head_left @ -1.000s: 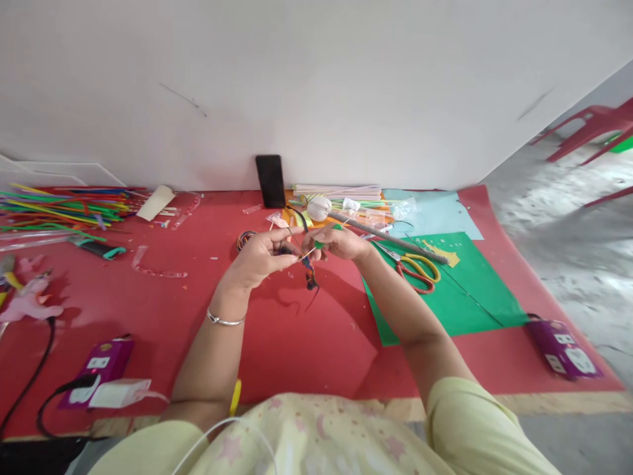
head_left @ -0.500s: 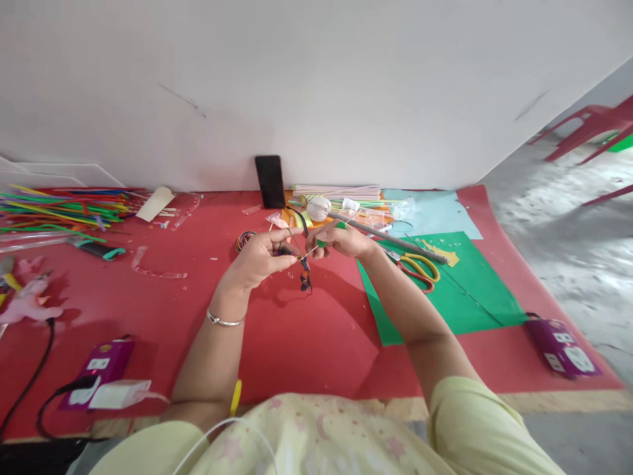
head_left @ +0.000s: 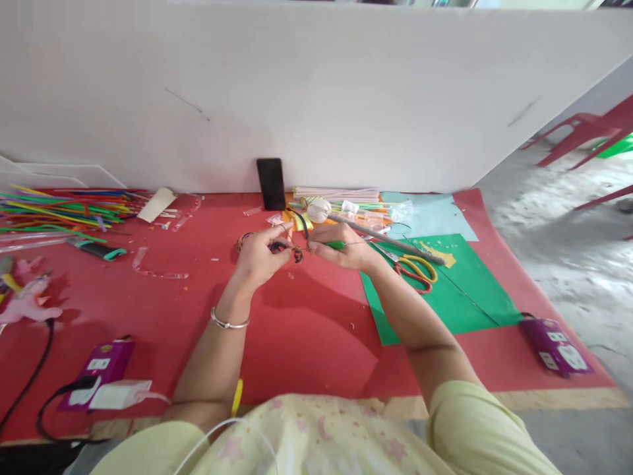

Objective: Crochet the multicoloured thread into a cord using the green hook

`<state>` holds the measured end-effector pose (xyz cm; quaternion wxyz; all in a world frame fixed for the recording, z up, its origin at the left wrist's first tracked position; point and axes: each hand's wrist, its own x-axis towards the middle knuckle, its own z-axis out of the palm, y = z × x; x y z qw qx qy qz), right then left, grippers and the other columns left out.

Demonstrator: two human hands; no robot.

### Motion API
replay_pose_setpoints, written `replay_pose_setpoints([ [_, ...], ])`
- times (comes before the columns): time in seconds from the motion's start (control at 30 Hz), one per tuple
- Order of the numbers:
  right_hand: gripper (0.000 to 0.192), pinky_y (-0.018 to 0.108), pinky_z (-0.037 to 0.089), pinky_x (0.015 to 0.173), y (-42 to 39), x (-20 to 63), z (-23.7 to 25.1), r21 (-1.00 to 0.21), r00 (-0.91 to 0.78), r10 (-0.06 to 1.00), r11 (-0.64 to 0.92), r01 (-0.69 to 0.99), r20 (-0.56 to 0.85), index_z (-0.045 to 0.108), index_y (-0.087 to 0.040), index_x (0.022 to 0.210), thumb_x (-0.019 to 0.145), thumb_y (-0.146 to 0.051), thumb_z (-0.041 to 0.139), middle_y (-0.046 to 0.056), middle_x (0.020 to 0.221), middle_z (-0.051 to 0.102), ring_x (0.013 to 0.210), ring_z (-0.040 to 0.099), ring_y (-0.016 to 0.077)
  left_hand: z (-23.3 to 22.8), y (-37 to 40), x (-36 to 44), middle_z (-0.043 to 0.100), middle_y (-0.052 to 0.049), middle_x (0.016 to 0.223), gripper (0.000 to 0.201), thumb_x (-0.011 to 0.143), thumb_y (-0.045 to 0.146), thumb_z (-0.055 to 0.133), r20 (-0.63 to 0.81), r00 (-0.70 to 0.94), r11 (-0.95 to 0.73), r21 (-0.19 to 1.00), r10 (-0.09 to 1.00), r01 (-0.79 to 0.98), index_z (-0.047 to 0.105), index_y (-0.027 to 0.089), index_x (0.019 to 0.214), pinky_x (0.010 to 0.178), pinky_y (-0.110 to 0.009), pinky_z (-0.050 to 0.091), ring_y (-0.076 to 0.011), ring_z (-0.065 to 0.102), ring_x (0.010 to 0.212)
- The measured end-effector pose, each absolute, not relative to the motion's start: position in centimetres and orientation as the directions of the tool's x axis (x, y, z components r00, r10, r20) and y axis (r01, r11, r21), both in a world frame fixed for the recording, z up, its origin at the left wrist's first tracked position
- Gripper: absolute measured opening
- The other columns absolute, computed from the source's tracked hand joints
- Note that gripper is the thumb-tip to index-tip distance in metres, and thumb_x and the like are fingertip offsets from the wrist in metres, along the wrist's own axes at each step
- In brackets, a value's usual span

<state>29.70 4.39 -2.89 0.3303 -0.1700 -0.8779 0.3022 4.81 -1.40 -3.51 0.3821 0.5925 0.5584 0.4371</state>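
Observation:
My left hand [head_left: 263, 254] is closed in a pinch on a small piece of dark, multicoloured yarn work [head_left: 297, 254], whose short end sticks out past the fingertips. Behind that hand, a loop of multicoloured yarn [head_left: 241, 241] shows at the knuckles. My right hand [head_left: 341, 245] is closed around a slim green-handled tool [head_left: 336, 245] with a thin shaft. Its tip points left, close to the yarn work; whether it passes through a loop is too small to tell. Both hands are above the red tabletop [head_left: 306, 316].
Behind the hands a phone [head_left: 271, 184] leans on the white board. A stick with a white round head [head_left: 319, 211] lies beyond my right hand, near scissors [head_left: 418, 270] on a green sheet [head_left: 445, 310]. Coloured sticks [head_left: 64, 208] and a cutter [head_left: 99, 250] lie left. Purple power boxes [head_left: 556, 346] flank the table.
The yarn work's hanging end has drawn up shorter and closer to the left fingertips. My right hand has turned, its fingers more closed round the green handle. The view has shifted slightly.

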Motion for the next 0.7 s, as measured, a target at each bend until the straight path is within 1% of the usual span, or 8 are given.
replay_pose_setpoints([
  [0.07, 0.044, 0.033, 0.051, 0.078, 4.3, 29.7, -3.0, -0.614, -0.717, 0.492, 0.781, 0.115, 0.493, 0.072, -0.02, 0.086, 0.121, -0.04, 0.054, 0.005, 0.085, 0.069, 0.077, 0.063, 0.0179, -3.3, -1.5, 4.8, 0.088, -0.005, 0.094, 0.07, 0.077, 0.016, 0.086, 0.099, -0.004, -0.092, 0.942, 0.995, 0.323, 0.085, 0.018, 0.146, 0.077, -0.03, 0.057, -0.0165, 0.071, 0.075],
  [0.17, 0.042, 0.033, 0.054, 0.081, 3.9, 29.4, -3.5, -0.499, -0.691, 0.481, 0.844, 0.199, 0.539, 0.077, -0.021, 0.092, 0.121, -0.039, 0.054, 0.008, 0.091, 0.076, 0.082, 0.069, 0.0196, -3.2, -1.4, 4.8, 0.088, -0.005, 0.093, 0.063, 0.078, 0.017, 0.087, 0.151, -0.043, -0.126, 0.928, 0.988, 0.351, 0.087, 0.019, 0.141, 0.08, -0.03, 0.059, -0.0168, 0.072, 0.076],
  [0.27, 0.028, 0.033, 0.058, 0.082, 3.4, 28.5, -4.8, -0.407, -0.613, 0.494, 0.867, 0.288, 0.617, 0.083, -0.021, 0.124, 0.119, -0.037, 0.06, 0.011, 0.109, 0.084, 0.091, 0.076, 0.0214, -3.4, -1.1, 4.6, 0.089, -0.005, 0.095, 0.059, 0.079, 0.023, 0.09, 0.212, -0.153, -0.15, 0.928, 0.965, 0.342, 0.089, 0.021, 0.137, 0.086, -0.032, 0.062, -0.02, 0.078, 0.085],
  [0.3, 0.029, 0.032, 0.059, 0.082, 3.2, 28.2, -5.4, -0.407, -0.583, 0.499, 0.865, 0.293, 0.641, 0.081, -0.021, 0.135, 0.119, -0.035, 0.061, 0.011, 0.111, 0.085, 0.092, 0.078, 0.0214, -3.4, -1.0, 4.6, 0.089, -0.006, 0.097, 0.06, 0.078, 0.026, 0.091, 0.217, -0.193, -0.149, 0.937, 0.957, 0.315, 0.088, 0.021, 0.137, 0.085, -0.032, 0.062, -0.0208, 0.078, 0.087],
  [0.33, 0.028, 0.032, 0.061, 0.083, 3.1, 27.8, -5.8, -0.411, -0.556, 0.488, 0.871, 0.267, 0.673, 0.079, -0.022, 0.139, 0.119, -0.033, 0.063, 0.011, 0.112, 0.085, 0.094, 0.079, 0.0215, -3.5, -0.9, 4.5, 0.089, -0.007, 0.098, 0.062, 0.077, 0.028, 0.092, 0.21, -0.228, -0.143, 0.95, 0.951, 0.277, 0.087, 0.02, 0.139, 0.082, -0.032, 0.062, -0.021, 0.078, 0.086],
  [0.47, 0.021, 0.033, 0.066, 0.09, 2.6, 26.3, -6.9, -0.41, -0.503, 0.41, 0.905, 0.116, 0.761, 0.083, -0.023, 0.129, 0.118, -0.027, 0.066, 0.012, 0.116, 0.083, 0.102, 0.082, 0.0213, -3.2, -0.7, 4.4, 0.088, -0.008, 0.095, 0.075, 0.072, 0.034, 0.094, 0.127, -0.295, -0.099, 0.989, 0.947, 0.107, 0.083, 0.016, 0.144, 0.062, -0.028, 0.054, -0.016, 0.068, 0.068],
  [0.6, 0.018, 0.037, 0.068, 0.093, 2.2, 25.2, -6.7, -0.389, -0.421, 0.401, 0.914, 0.117, 0.814, 0.083, -0.022, 0.124, 0.111, -0.034, 0.079, 0.012, 0.113, 0.082, 0.101, 0.082, 0.0229, -2.7, -0.7, 4.2, 0.084, -0.005, 0.085, 0.082, 0.067, 0.034, 0.097, 0.084, -0.316, -0.087, 0.996, 0.945, 0.004, 0.082, 0.013, 0.144, 0.053, -0.026, 0.043, -0.0094, 0.054, 0.055],
  [0.7, 0.019, 0.041, 0.07, 0.096, 2.2, 24.8, -6.4, -0.375, -0.395, 0.4, 0.916, 0.142, 0.827, 0.08, -0.023, 0.131, 0.115, -0.029, 0.071, 0.013, 0.116, 0.083, 0.106, 0.083, 0.0254, -2.4, -0.7, 4.1, 0.081, -0.002, 0.077, 0.083, 0.064, 0.033, 0.099, 0.063, -0.302, -0.082, 0.995, 0.951, -0.052, 0.082, 0.013, 0.143, 0.05, -0.025, 0.039, -0.008, 0.049, 0.051],
])
